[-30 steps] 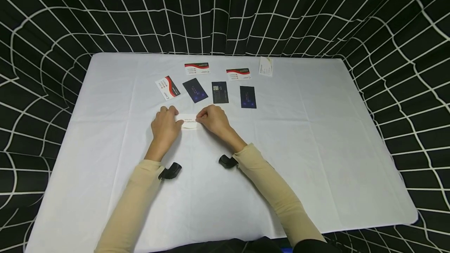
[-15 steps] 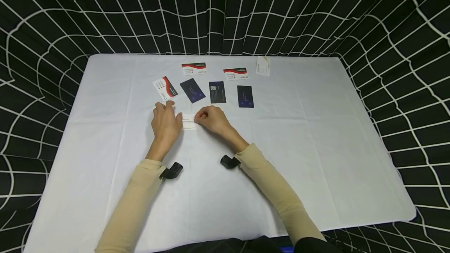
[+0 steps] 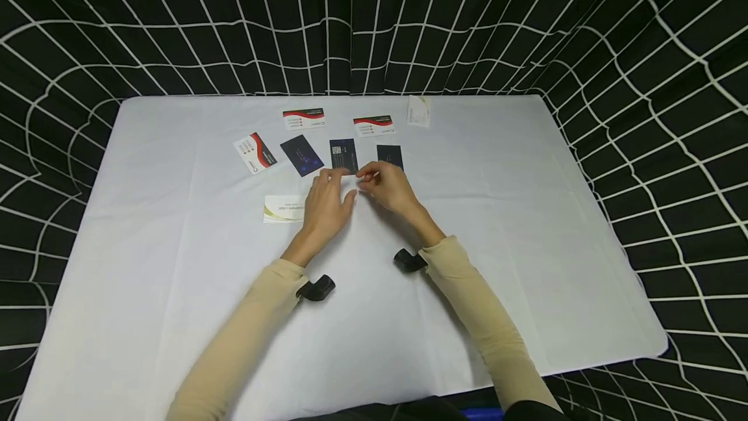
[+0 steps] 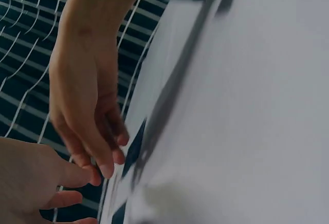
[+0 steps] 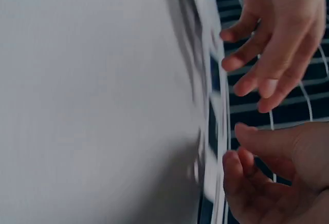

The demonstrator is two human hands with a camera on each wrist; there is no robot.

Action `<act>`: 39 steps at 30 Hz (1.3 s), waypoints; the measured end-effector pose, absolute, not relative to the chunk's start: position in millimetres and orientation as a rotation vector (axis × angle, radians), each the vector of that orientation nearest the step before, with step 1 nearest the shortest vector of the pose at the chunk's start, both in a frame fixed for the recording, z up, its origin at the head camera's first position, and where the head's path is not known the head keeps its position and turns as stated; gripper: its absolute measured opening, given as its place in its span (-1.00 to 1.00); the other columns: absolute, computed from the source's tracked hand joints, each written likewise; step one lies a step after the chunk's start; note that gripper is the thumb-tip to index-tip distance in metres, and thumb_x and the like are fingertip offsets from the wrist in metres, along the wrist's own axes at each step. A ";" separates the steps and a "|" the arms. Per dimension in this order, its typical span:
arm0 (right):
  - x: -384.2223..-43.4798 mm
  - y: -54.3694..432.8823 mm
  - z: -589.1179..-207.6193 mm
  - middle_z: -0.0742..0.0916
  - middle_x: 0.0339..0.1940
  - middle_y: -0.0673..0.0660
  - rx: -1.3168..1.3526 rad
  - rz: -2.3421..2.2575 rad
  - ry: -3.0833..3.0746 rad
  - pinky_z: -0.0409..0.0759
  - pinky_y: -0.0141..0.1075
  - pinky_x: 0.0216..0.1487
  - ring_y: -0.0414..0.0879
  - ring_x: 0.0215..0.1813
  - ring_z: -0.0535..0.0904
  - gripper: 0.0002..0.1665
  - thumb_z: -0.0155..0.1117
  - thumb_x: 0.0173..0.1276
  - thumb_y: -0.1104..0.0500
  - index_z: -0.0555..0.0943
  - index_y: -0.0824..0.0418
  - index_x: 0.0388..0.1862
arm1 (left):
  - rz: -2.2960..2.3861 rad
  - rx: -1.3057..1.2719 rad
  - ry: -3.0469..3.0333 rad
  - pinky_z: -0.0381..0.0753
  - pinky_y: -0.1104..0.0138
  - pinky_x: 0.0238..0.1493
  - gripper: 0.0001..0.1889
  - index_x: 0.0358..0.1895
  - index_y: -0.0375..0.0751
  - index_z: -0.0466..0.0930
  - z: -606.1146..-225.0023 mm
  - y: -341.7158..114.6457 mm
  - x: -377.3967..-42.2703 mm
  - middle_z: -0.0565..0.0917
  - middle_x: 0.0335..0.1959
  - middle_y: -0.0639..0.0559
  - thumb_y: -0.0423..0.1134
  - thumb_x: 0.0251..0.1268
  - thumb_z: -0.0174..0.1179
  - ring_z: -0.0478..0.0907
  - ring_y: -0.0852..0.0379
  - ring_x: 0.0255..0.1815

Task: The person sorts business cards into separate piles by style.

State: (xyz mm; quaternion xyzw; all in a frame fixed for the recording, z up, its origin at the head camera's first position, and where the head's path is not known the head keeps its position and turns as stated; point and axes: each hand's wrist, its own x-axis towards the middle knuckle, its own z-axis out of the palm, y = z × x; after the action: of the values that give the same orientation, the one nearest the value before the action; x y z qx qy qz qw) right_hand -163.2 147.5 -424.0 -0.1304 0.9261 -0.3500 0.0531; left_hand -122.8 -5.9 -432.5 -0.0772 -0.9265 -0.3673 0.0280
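The white card with the gold curve (image 3: 283, 208) lies flat on the desk (image 3: 526, 245), just left of the left hand (image 3: 328, 203), which hides its right end in the head view; whether they touch I cannot tell. The right hand (image 3: 390, 188) is further right, well apart from that card, and the hands nearly meet at the fingertips. The left hand is loosely spread, its thumb apart from the fingers, with nothing visible in it. The right hand is narrower, fingers loosely bent and a gap between thumb and index in the right wrist view, also with nothing visible in it.

Beyond the left fingertips lies the dark card with a code square (image 3: 343, 153), its near edge partly covered. The right hand covers the near part of another dark card (image 3: 389, 153). Left of these are a tilted dark blue card (image 3: 302, 154) and a tilted red-banded card (image 3: 254, 153). Farther back lie two more red-banded cards (image 3: 304, 119) and a white upright-printed card (image 3: 418, 111), near the black backdrop with white lines (image 3: 339, 41).
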 end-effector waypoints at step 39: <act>-347.0 272.1 -415.5 0.31 0.45 0.42 -0.448 -0.612 2.763 0.02 -0.01 0.50 0.27 0.50 0.12 -0.23 0.35 0.28 0.35 0.27 0.47 0.41 | -1.087 -0.432 -2.951 0.44 0.19 0.24 -0.35 0.44 -0.30 0.17 -433.4 155.3 -201.1 0.24 0.39 -0.33 -0.25 0.36 0.20 0.35 -0.14 0.34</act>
State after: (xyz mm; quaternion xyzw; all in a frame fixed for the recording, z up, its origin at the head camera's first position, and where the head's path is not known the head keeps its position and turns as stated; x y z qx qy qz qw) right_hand -347.0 272.1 -415.5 -0.1549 0.9552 -0.2115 0.1377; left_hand -201.1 155.3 -433.4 -0.1360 -0.9295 -0.3424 -0.0163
